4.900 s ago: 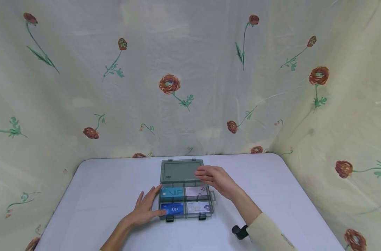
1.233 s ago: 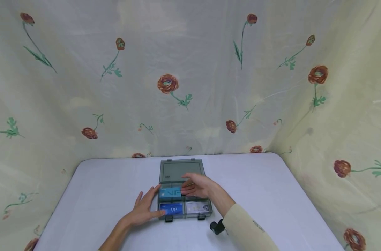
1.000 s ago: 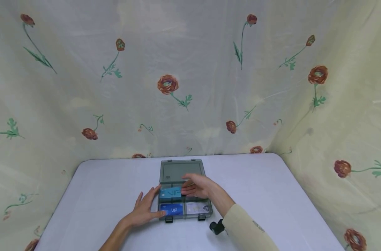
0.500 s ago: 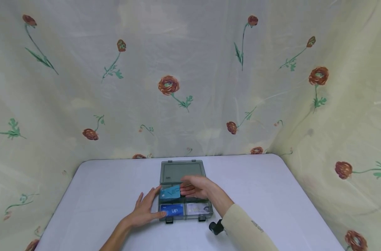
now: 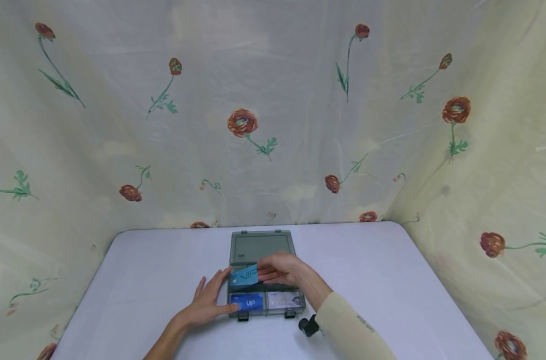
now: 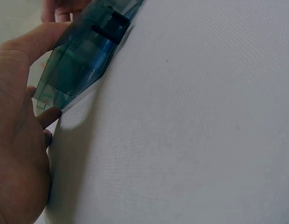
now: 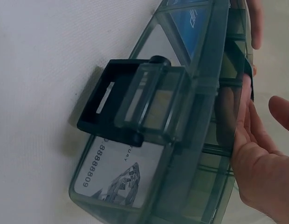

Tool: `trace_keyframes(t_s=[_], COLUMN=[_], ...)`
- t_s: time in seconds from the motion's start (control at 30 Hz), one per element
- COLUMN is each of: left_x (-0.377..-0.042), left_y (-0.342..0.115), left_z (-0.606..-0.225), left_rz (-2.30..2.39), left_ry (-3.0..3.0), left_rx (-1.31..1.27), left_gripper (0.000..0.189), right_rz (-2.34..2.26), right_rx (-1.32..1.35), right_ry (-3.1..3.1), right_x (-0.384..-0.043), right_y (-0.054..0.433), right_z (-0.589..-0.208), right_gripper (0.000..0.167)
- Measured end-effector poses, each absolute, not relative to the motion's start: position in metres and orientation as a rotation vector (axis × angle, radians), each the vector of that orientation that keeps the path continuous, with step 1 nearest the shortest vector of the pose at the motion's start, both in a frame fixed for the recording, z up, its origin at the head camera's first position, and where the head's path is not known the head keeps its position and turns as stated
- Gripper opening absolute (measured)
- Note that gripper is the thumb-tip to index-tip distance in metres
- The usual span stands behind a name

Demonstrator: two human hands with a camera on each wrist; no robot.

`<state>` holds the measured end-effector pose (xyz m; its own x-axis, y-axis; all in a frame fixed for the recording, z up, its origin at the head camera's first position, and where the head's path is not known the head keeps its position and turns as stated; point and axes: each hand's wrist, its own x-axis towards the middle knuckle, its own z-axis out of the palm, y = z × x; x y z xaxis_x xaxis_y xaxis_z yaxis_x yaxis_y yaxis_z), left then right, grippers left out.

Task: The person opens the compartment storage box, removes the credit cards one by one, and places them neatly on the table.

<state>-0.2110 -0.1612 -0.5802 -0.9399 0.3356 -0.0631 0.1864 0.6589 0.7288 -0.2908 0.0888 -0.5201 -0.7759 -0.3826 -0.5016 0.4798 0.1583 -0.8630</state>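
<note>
A translucent grey-green box [image 5: 265, 312] lies on the table with its lid [image 5: 260, 245] folded back. My left hand [image 5: 204, 302] is spread along its left side, the thumb on the front corner and fingertips at the side wall. My right hand [image 5: 285, 272] reaches over the back row with fingertips at the right edge of a teal VIP card [image 5: 244, 275], which tilts with that edge raised. In the right wrist view the right thumb [image 7: 280, 112] stands apart from the fingers. A blue VIP card [image 5: 247, 301] and a whitish card [image 5: 284, 299] lie in the front compartments.
Two dark latches stick out at the box front, such as the right latch [image 5: 289, 313]. A black device [image 5: 308, 326] sits at my right wrist. The white table [image 5: 165, 260] meets a flower-patterned curtain [image 5: 273, 100] behind and at both sides.
My right hand has come down and left from near the lid to the teal card. The card's right edge has risen. The pinkish card seen earlier is out of sight. My left hand stays.
</note>
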Motion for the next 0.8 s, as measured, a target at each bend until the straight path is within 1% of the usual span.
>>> trace_keyframes(t_s=[0.43, 0.8], left_x=[-0.2132, -0.2127], left_y=[-0.1614, -0.1629], left_z=[-0.5797, -0.5806], left_rz=[1.151, 1.177], left_ry=[2.648, 2.656], left_rx=[0.395, 0.443], left_gripper=[0.100, 0.099], right_rz=[-1.679, -1.674], right_rx=[0.081, 0.108], right_ry=[1.836, 1.865], right_x=[-0.2910, -0.2922], right_y=[0.0869, 0.0879], right_z=[-0.5209, -0.5223], right_gripper=[0.025, 0.017])
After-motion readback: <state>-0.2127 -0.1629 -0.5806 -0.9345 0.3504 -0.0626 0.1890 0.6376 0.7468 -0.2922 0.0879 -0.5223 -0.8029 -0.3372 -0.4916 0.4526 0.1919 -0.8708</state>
